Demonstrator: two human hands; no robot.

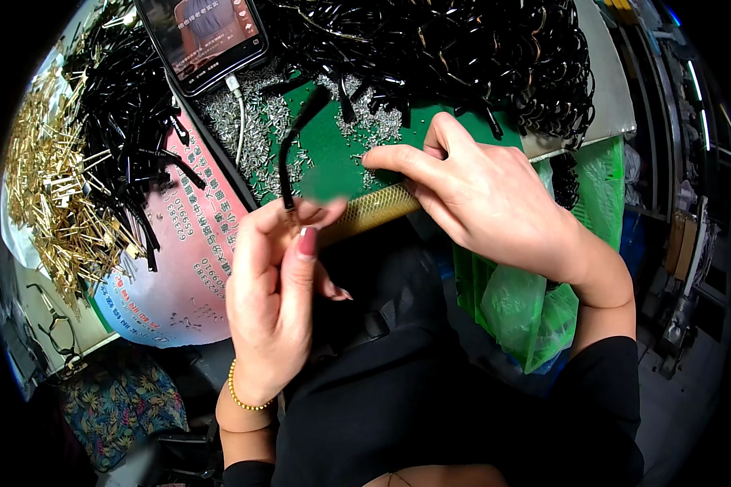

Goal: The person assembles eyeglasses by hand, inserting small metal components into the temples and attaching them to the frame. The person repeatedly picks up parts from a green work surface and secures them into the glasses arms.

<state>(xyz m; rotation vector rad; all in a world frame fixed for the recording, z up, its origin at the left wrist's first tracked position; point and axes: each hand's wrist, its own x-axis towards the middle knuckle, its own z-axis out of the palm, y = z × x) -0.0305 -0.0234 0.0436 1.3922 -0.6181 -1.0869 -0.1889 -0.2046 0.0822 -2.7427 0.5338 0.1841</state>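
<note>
Between the thumb and fingers of my left hand (272,280) is an eyeglass temple (285,158). Its black curved tip points up and away, and its lower end is hidden in my fingers. Over the green work surface (333,146), my right hand (471,191) stretches out its index finger, the tip at the edge of the small silver metal pieces (378,122). Its other fingers are bent, and I see nothing held in them. A gold mesh-patterned edge (378,209) runs beneath both hands along the near side of the green surface.
A phone (207,40) with a white cable (240,122) stands at the far left. Heaps of black temples (122,105) and gold metal parts (53,187) lie left of it. Glossy black temples (463,57) pile up behind. Green plastic bags (536,316) hang at right.
</note>
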